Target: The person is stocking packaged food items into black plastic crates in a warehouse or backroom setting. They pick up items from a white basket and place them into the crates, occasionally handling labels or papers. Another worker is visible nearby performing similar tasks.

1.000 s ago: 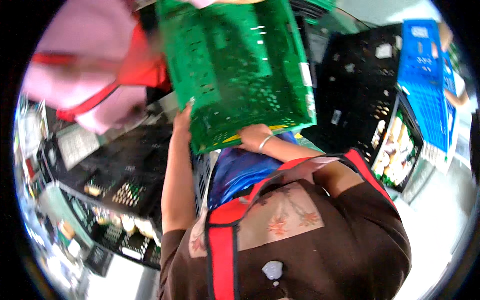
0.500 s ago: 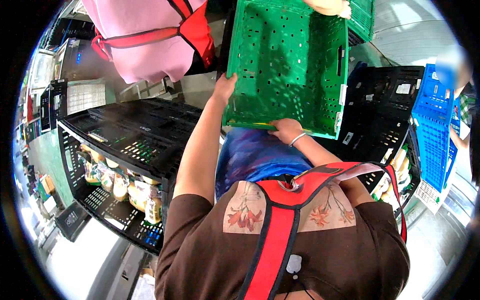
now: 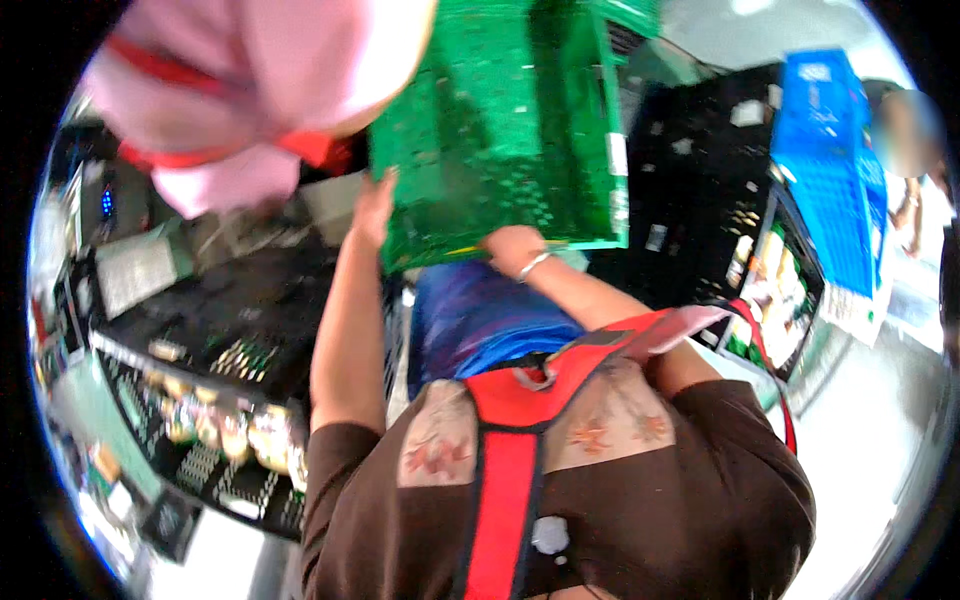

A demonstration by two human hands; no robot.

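A green plastic crate (image 3: pixel 455 200) with perforated walls is tipped so that its inside faces me, and nothing shows inside the visible part. My left hand (image 3: pixel 376 208) grips its left side near the close corner. On the near rim, my right hand (image 3: pixel 515 250), with a light bracelet at the wrist, has its fingers closed over the edge. The crate's far end runs out of the picture at the top. Motion blurs both hands somewhat.
A person in a pink top (image 3: pixel 330 60) with red straps stands close at upper left. Black crates (image 3: pixel 200 300) holding bagged pale goods are stacked at left, with more black crates (image 3: pixel 690 190) at right. Blue crates (image 3: pixel 825 170) stand beyond, near another person (image 3: pixel 908 200).
The crate and both my hands sit further left in the picture. The person in pink now looms nearer and overlaps the crate's left side. The other hand at the crate's far end has left view.
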